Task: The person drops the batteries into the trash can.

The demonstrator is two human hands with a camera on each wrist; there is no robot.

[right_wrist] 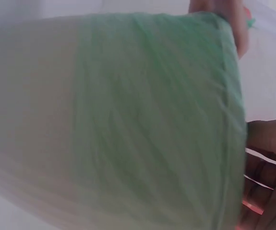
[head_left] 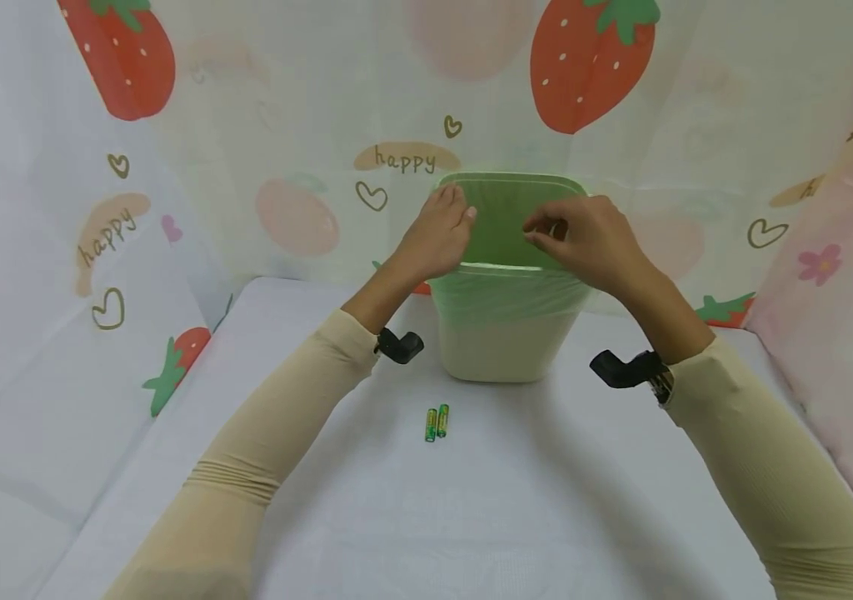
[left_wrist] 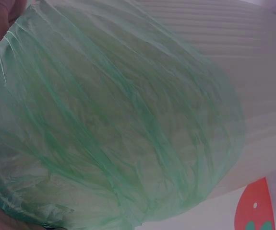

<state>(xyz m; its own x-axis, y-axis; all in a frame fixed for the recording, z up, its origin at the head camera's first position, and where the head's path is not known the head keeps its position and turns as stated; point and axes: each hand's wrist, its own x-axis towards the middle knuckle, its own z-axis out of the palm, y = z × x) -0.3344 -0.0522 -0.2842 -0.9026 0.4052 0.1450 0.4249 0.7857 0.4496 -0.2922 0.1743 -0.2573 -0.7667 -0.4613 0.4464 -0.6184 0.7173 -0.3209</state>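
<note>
Lining is nearly finished: the green bag (head_left: 505, 287) is already cuffing the bin (head_left: 505, 350); left hand (head_left: 437, 237) and right hand (head_left: 591, 242) are pinching its rim film, while two batteries (head_left: 436, 422) are lying untouched.

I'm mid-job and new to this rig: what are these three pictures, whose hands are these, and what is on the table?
There is no machine here: a person works with bare hands. The wide picture comes from a head-worn camera; the two close, blurry ones come from cameras on each wrist. On the white table stands a pale bin lined with a green bag folded over its rim. The left hand rests on the rim at the left; the right hand pinches the bag at the near rim. Two small green batteries lie in front of the bin, untouched.
</note>
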